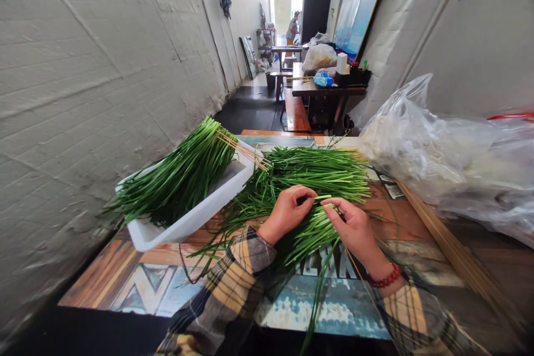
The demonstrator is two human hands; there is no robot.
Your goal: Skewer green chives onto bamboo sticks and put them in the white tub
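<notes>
My left hand (291, 210) is closed, thumb and forefinger pinching the pale end of a few garlic chives (322, 197). Facing it, my right hand (354, 232) pinches the same stems at their other side. A thin bamboo skewer (357, 266) slants down from under my right palm; how it is held is hidden. Below both hands lies a loose heap of chives (312, 236), with a larger pile (317, 169) just beyond. To the left, a white plastic tray (194, 225) carries a thick layer of chives (179, 178) with skewers (244, 150) sticking out at their cut ends.
A bundle of bamboo skewers (450, 250) lies at the right of the wooden table (104, 270). Behind it sits a big clear plastic bag (434, 150). Walls flank both sides. Farther off stand another table (306, 87), a bench (296, 110) and a person (292, 28).
</notes>
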